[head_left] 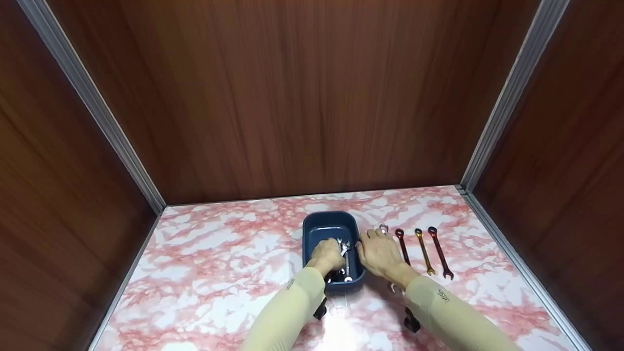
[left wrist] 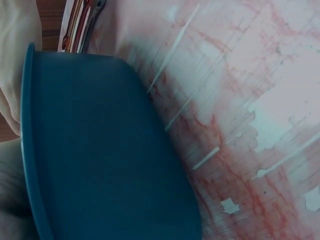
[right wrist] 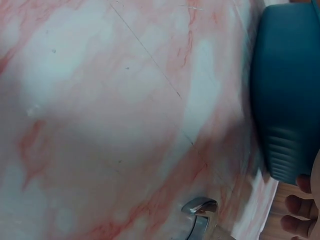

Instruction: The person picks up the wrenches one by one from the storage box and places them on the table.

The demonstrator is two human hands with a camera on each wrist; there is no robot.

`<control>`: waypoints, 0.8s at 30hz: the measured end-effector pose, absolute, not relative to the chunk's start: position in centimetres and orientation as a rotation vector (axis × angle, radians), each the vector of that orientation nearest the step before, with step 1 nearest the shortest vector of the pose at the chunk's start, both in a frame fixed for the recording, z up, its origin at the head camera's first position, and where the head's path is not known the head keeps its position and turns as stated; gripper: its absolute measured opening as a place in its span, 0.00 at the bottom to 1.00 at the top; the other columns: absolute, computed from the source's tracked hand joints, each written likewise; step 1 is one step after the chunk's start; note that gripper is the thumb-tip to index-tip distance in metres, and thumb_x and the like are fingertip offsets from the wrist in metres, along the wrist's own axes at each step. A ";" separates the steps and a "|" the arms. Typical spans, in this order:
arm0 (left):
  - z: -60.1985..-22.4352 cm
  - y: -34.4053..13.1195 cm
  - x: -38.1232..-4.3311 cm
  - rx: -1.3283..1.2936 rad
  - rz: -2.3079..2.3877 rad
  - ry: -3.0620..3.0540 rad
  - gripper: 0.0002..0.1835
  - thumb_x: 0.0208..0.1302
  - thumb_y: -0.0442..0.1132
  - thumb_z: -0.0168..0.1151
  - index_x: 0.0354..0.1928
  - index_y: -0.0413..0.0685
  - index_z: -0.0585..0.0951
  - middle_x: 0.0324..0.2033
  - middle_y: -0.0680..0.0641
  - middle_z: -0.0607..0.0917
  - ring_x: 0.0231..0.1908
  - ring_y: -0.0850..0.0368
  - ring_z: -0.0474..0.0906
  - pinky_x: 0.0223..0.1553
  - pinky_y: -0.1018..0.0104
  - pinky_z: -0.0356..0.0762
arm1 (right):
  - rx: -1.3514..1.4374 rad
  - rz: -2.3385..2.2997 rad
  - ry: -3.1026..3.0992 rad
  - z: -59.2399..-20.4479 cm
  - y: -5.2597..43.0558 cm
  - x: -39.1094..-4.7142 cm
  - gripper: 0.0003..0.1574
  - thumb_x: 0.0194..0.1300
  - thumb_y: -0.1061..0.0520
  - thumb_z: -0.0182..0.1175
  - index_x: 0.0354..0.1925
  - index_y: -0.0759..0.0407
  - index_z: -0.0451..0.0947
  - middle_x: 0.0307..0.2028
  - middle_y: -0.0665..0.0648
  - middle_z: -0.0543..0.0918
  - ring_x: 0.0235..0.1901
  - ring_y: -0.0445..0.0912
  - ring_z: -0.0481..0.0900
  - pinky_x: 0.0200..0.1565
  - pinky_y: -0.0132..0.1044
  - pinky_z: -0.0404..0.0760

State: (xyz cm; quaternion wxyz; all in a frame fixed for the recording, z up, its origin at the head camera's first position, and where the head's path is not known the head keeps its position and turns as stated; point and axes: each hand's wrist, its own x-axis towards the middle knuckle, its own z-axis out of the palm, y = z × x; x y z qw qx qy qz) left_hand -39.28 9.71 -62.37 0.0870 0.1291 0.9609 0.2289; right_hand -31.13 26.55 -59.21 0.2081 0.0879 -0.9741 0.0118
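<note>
A dark blue plastic bin (head_left: 330,219) holds several silver wrenches (head_left: 347,265). My left hand (head_left: 327,254) reaches down into it with bent fingers beside the wrenches; its fingertips are hidden, so any grip cannot be made out. At the bin's right side is my right hand (head_left: 380,253), its thumb by the rim and its fingers extended forward. A silver wrench lies partly hidden under this hand, its ring end (head_left: 384,227) showing beyond the fingers. In the left wrist view the bin's outer wall (left wrist: 110,145) blocks the hand's work.
Right of my right hand lie a red wrench (head_left: 400,239), a gold wrench (head_left: 424,251) and a dark red wrench (head_left: 441,253), side by side. The marbled pink-and-white tabletop (head_left: 219,253) is enclosed by wood-look panels (head_left: 312,107) at the back and sides.
</note>
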 end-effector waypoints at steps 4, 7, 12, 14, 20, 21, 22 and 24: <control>-62.7 9.4 -39.4 0.382 0.657 2.886 0.17 0.52 0.46 0.81 0.40 0.44 0.90 0.41 0.40 0.95 0.43 0.44 0.93 0.48 0.49 0.91 | 0.250 0.037 -2.734 -59.1 26.6 -31.1 0.19 0.83 0.47 0.58 0.49 0.63 0.81 0.43 0.66 0.87 0.48 0.64 0.86 0.51 0.59 0.86; -61.3 9.1 -38.6 0.353 0.663 2.858 0.14 0.55 0.42 0.80 0.41 0.43 0.90 0.43 0.38 0.94 0.45 0.43 0.93 0.51 0.48 0.91 | 0.245 0.039 -2.768 -58.9 26.5 -31.1 0.20 0.84 0.47 0.56 0.52 0.63 0.81 0.45 0.67 0.87 0.49 0.64 0.86 0.53 0.59 0.86; -59.6 8.8 -37.6 0.321 0.677 2.813 0.15 0.56 0.41 0.81 0.42 0.41 0.90 0.45 0.37 0.94 0.48 0.42 0.92 0.53 0.47 0.91 | 0.233 0.045 -2.791 -58.8 26.4 -31.1 0.21 0.84 0.47 0.56 0.54 0.64 0.82 0.47 0.68 0.88 0.51 0.65 0.86 0.56 0.60 0.85; -60.5 8.9 -38.1 0.329 0.654 2.845 0.15 0.55 0.44 0.80 0.40 0.44 0.90 0.43 0.39 0.95 0.46 0.44 0.92 0.50 0.49 0.90 | 0.229 0.044 -2.788 -58.8 26.4 -31.2 0.21 0.84 0.47 0.56 0.53 0.63 0.82 0.47 0.68 0.88 0.51 0.65 0.87 0.56 0.60 0.85; -58.0 8.6 -36.1 0.309 0.658 2.851 0.13 0.59 0.42 0.79 0.42 0.43 0.89 0.46 0.38 0.95 0.49 0.42 0.92 0.53 0.46 0.90 | 0.221 0.035 -2.791 -58.8 26.3 -31.1 0.21 0.84 0.47 0.55 0.53 0.64 0.82 0.47 0.67 0.89 0.52 0.65 0.86 0.55 0.59 0.85; -57.1 8.5 -35.5 0.300 0.669 2.843 0.13 0.59 0.41 0.80 0.42 0.42 0.89 0.47 0.38 0.94 0.49 0.42 0.92 0.54 0.45 0.90 | 0.220 0.035 -2.796 -58.8 26.3 -31.1 0.22 0.84 0.47 0.55 0.54 0.64 0.82 0.48 0.68 0.89 0.52 0.65 0.86 0.56 0.59 0.85; -56.8 8.4 -35.2 0.293 0.677 2.844 0.13 0.59 0.41 0.79 0.42 0.42 0.90 0.47 0.38 0.95 0.49 0.43 0.92 0.54 0.45 0.90 | 0.220 0.031 -2.793 -58.8 26.4 -31.1 0.22 0.84 0.46 0.55 0.54 0.64 0.82 0.48 0.68 0.89 0.52 0.65 0.86 0.56 0.59 0.85; -56.7 8.4 -35.2 0.284 0.688 2.851 0.12 0.59 0.40 0.79 0.41 0.43 0.89 0.46 0.39 0.95 0.48 0.43 0.92 0.53 0.46 0.90 | 0.224 0.031 -2.786 -58.8 26.4 -31.1 0.22 0.84 0.47 0.55 0.54 0.64 0.82 0.47 0.68 0.88 0.52 0.65 0.86 0.57 0.59 0.85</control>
